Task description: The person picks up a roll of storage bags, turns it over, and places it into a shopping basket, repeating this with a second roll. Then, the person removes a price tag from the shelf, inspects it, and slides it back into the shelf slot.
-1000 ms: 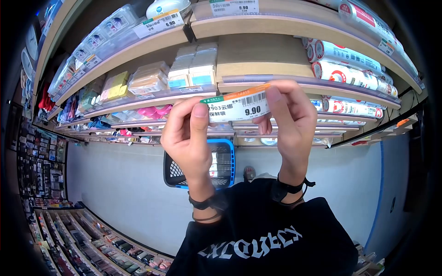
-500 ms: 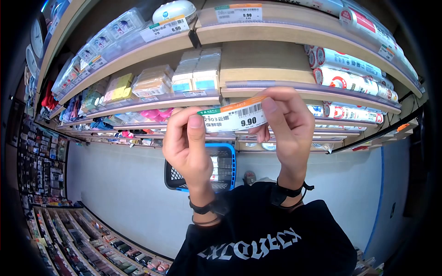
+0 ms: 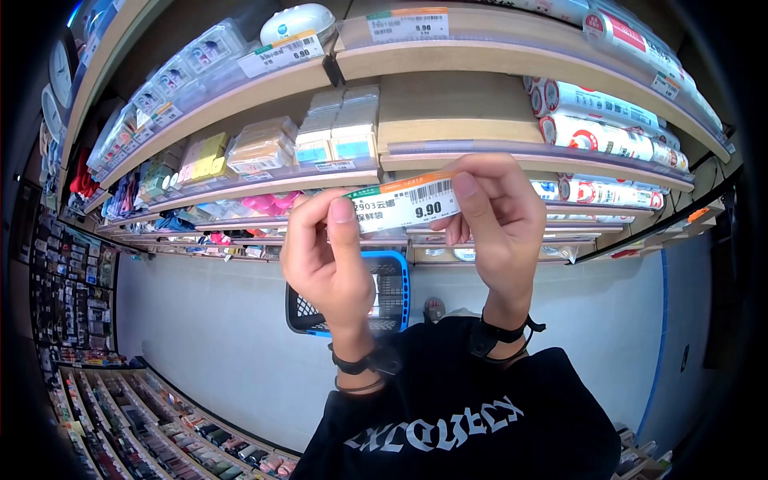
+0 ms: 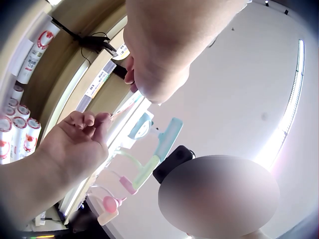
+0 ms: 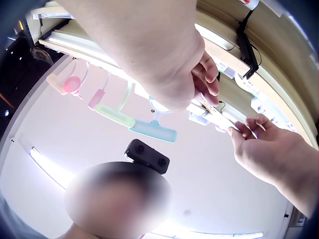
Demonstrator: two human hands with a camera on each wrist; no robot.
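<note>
A white price label [image 3: 412, 206] with a green and orange top strip, reading 9.90, is held up in front of the shelves in the head view. The left hand [image 3: 330, 260] pinches its left end between thumb and curled fingers. At its right end the right hand [image 3: 504, 224] pinches it in the same way. In the right wrist view the label [image 5: 215, 113] is seen nearly edge-on between both hands. The left wrist view shows it mostly hidden by the near hand [image 4: 159, 59].
Shelves carry white rolls [image 3: 596, 138], boxed packs [image 3: 336, 132] and a white lidded container [image 3: 298, 24]. A blue-rimmed black basket [image 3: 406, 288] stands on the floor [image 3: 208, 304] below the hands. Another shelf of goods [image 3: 160, 416] is at the lower left.
Over the last second both hands have lowered slightly with the label, mostly in the first half. Both grips look the same, and the shelves have shifted a little in view.
</note>
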